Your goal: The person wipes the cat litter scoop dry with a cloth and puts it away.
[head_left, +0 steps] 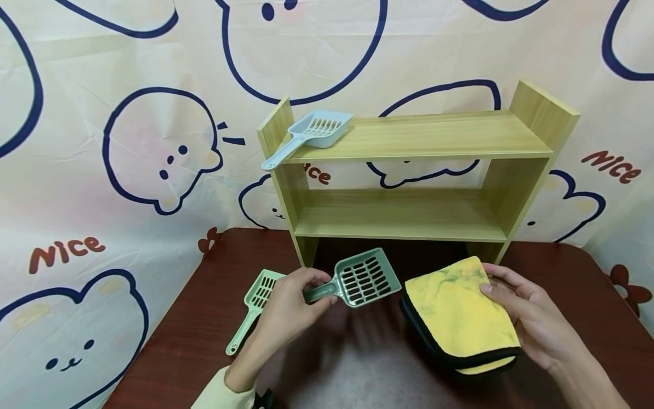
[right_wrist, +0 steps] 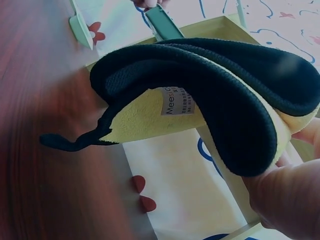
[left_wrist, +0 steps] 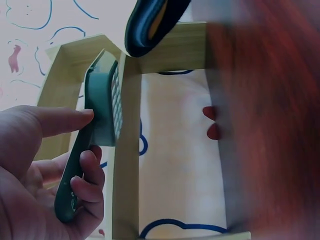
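Note:
My left hand [head_left: 293, 304] grips the handle of a dark green slotted litter scoop [head_left: 369, 278], its head pointing right above the table. In the left wrist view the fingers curl round the scoop's handle [left_wrist: 72, 182]. On the right, my right hand [head_left: 533, 318] pinches the edge of a folded yellow cloth [head_left: 460, 309] with dark edging. The cloth is held up off the table, and its white label [right_wrist: 177, 101] shows in the right wrist view. A light green scoop [head_left: 245, 324] lies on the table beside my left hand, partly hidden by it.
A wooden two-tier shelf [head_left: 403, 236] stands at the back of the dark red-brown table [head_left: 168, 346]. On its top board, at the left end, a light blue scoop [head_left: 319, 128] lies with its handle over the front edge. Behind hangs a printed cloth backdrop [head_left: 168, 68].

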{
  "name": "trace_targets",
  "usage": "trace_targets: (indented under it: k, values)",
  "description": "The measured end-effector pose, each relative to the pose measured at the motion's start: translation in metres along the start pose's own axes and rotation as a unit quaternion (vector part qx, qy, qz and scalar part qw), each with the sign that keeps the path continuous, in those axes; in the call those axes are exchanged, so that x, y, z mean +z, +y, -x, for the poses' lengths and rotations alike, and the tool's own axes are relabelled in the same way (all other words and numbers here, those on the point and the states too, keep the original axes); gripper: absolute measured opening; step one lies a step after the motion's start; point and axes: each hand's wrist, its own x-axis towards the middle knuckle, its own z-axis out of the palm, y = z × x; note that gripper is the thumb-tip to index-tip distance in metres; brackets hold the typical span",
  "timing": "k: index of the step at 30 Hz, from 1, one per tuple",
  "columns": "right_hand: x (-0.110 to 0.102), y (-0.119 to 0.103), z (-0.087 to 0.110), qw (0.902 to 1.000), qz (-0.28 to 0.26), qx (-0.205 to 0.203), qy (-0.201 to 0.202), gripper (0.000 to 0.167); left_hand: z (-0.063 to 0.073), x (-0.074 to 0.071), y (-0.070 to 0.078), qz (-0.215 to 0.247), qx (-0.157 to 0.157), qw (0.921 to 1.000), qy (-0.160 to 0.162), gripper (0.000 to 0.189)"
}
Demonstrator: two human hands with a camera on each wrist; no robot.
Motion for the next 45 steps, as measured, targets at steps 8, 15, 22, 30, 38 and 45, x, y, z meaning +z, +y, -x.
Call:
trace_targets:
  k: [8, 15, 22, 30, 38, 45]
  values:
    - [0.003, -0.003, -0.004, 1.0, 0.003, -0.001, 0.003, 0.041, -0.013, 0.008, 0.01, 0.027, 0.021, 0.9992, -0.023, 0.023]
    - [0.005, -0.006, -0.009, 0.9999, 0.001, -0.006, 0.008, 0.04, -0.021, 0.009, 0.019, 0.04, 0.019, 0.9983, -0.038, 0.022]
    - [0.011, -0.008, -0.015, 0.9999, -0.007, -0.003, 0.014, 0.039, -0.028, 0.01, 0.026, 0.058, 0.027, 0.9967, -0.05, 0.022]
    - [0.016, -0.009, -0.019, 0.9997, -0.003, -0.015, 0.02, 0.038, -0.031, 0.012, 0.032, 0.062, 0.04, 0.9958, -0.055, 0.021]
    - [0.015, -0.012, -0.02, 0.9994, -0.011, -0.022, 0.026, 0.038, -0.035, 0.012, 0.03, 0.041, 0.03, 0.997, -0.059, 0.019]
    - [0.016, -0.017, -0.018, 0.9998, -0.006, -0.017, 0.013, 0.038, -0.04, 0.014, 0.023, 0.04, 0.002, 0.998, -0.049, 0.018]
